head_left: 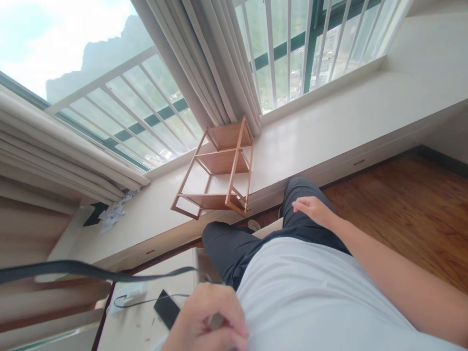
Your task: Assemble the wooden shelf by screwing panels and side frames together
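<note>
My left hand (pixel 210 317) is close to the camera at the bottom, its fingers curled together in front of the white shirt (pixel 314 297). A small greyish patch shows between the fingers; I cannot make out what it is. Just left of this hand lie a black flat rectangular object (pixel 167 308) and a thin dark cable (pixel 146 302), on a white tabletop (pixel 124 331). My right hand (pixel 312 209) hovers at or rests over my right thigh, fingers loosely closed, with nothing visible in them. A wooden three-tier shelf rack (pixel 219 161) stands tilted in view beyond my knees, apart from both hands.
The rack stands on a white window ledge (pixel 292 146) before barred windows and grey curtains (pixel 204 58). Crumpled papers (pixel 113 212) lie on the ledge at left. A blurred dark strap (pixel 73 268) crosses the left side. Wooden floor (pixel 402 200) lies at right.
</note>
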Tool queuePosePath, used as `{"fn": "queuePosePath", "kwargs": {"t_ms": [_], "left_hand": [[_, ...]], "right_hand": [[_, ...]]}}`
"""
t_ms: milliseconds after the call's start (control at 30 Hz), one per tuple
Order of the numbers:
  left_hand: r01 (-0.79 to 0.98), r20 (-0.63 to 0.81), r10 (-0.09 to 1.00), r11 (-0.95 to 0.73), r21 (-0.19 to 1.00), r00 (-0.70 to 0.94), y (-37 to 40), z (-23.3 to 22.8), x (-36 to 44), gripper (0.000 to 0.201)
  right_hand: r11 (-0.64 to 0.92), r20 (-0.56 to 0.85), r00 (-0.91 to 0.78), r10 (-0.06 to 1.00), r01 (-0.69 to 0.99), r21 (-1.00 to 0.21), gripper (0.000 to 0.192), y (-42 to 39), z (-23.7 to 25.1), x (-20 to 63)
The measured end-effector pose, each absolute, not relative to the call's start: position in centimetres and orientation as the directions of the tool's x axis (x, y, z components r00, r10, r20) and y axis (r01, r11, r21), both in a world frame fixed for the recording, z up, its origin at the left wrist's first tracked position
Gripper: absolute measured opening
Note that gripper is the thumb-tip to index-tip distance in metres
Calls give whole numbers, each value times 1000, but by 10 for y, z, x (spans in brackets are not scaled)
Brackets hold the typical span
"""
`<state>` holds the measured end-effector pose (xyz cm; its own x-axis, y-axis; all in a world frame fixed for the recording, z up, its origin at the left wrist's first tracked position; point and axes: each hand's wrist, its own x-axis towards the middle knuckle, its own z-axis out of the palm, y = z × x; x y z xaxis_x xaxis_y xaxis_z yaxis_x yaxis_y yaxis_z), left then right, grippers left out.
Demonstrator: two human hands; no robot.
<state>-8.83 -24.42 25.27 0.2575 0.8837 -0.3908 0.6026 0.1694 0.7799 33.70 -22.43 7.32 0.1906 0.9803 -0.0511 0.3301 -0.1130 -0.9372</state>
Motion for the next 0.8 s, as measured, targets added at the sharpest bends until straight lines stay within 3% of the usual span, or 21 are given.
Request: {"fn": "queuePosePath", "kwargs": {"t_ms": [33, 100, 200, 300, 400, 567, 733, 800], "left_hand": [[581, -383, 807, 61, 811, 449, -243, 252, -51, 25], [526, -333, 737, -36, 850, 589, -236, 246, 4, 20], [510, -265, 821, -37, 859, 506, -218, 218, 33, 22], [533, -243, 886, -5, 846, 395, -200, 173, 30, 24], [500, -229, 927, 55, 864, 295, -186, 127, 31, 29], [396, -293, 923, 178, 901, 251, -166, 71, 44, 36], [303, -390, 885, 310, 901, 253, -151, 41, 45, 49], [293, -422, 889, 361, 885, 176, -139, 42, 40, 54]], "right_hand": [[-71, -41, 98, 994, 317, -946, 44, -221, 80, 318], [-34, -58, -80, 995, 279, -960, 41, -219, 88, 287], [-19, -84, -306, 948, 209, -978, 34, -221, 90, 258], [-72, -128, -408, 904, 151, -986, 26, -220, 83, 245], [-132, -155, -460, 874, 83, -988, 32, -211, 74, 236], [-108, -80, -419, 904, -43, -993, 42, -191, 59, 226], [-244, -187, -390, 902, -101, -965, 45, -183, 26, 223], [-294, -232, -354, 906, -131, -947, 48, -179, 7, 221]]}}
